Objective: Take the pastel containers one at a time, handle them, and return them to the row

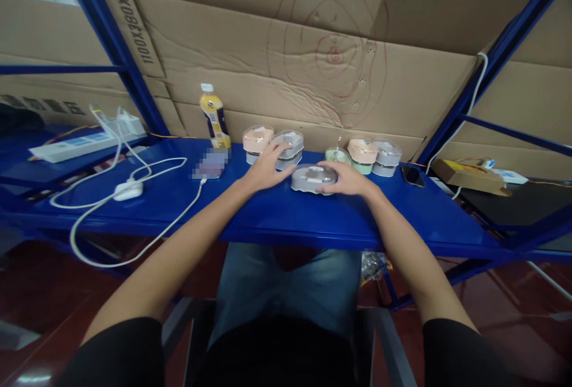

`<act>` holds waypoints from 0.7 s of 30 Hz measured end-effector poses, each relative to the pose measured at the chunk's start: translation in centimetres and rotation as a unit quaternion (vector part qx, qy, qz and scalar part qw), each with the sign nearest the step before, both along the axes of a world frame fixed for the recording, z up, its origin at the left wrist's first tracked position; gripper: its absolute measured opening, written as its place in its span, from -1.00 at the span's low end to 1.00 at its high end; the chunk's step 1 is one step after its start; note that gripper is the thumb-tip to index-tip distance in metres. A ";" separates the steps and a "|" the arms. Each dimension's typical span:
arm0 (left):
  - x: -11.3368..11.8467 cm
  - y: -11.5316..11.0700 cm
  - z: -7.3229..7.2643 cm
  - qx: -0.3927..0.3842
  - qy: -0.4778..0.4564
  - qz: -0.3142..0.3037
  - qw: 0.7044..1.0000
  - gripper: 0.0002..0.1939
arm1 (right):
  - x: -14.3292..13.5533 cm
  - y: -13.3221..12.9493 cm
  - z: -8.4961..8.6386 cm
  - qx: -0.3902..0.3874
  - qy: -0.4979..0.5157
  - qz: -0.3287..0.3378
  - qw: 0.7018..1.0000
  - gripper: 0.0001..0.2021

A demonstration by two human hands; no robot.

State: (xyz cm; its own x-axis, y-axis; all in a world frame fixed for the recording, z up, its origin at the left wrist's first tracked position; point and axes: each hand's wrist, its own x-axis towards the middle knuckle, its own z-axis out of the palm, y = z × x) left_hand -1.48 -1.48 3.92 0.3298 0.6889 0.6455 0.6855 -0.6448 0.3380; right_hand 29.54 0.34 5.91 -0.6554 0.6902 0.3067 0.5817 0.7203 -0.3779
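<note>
Near the middle of the blue table, a grey oval container with a clear lid rests on the surface. My right hand grips its right end. My left hand has its fingers spread at the front of a grey stack, over its left part, and its thumb points toward the oval container. Left of that stack stands a peach-topped stack. Behind my right hand is a green container, partly hidden, beside another peach-topped stack and a grey stack.
A yellow bottle stands at the back left, behind a blurred phone on a white cable. A white charger lies further left. At the right are a dark phone and an open cardboard box. Blue posts flank the table.
</note>
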 end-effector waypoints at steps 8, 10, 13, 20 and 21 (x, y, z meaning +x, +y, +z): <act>1.0 4.4 0.7 0.024 0.157 0.097 0.983 -0.42 | 1.0 2.0 0.6 0.151 0.083 -0.286 0.943 -0.21; 1.2 4.8 0.2 0.034 0.182 0.106 0.977 -0.43 | 0.0 2.9 0.3 0.183 0.071 -0.328 0.924 -0.21; 1.3 5.4 -0.2 0.048 0.199 0.113 0.972 -0.45 | -1.8 4.6 -0.2 0.195 0.062 -0.349 0.915 -0.25; 2.3 6.3 -0.2 0.021 0.148 0.110 0.983 -0.37 | -4.1 7.3 -2.3 0.204 0.112 -0.370 0.900 -0.19; 2.4 6.2 -0.2 0.021 0.140 0.105 0.984 -0.34 | -4.1 7.4 -2.5 0.212 0.118 -0.369 0.897 -0.19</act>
State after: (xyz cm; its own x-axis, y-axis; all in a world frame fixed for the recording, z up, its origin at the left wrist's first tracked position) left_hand 0.88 4.72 3.76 0.3520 0.7350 0.5795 0.8677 -0.4884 0.0924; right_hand 25.47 7.74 3.43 0.0497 0.6974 0.7150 0.8989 0.2807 -0.3363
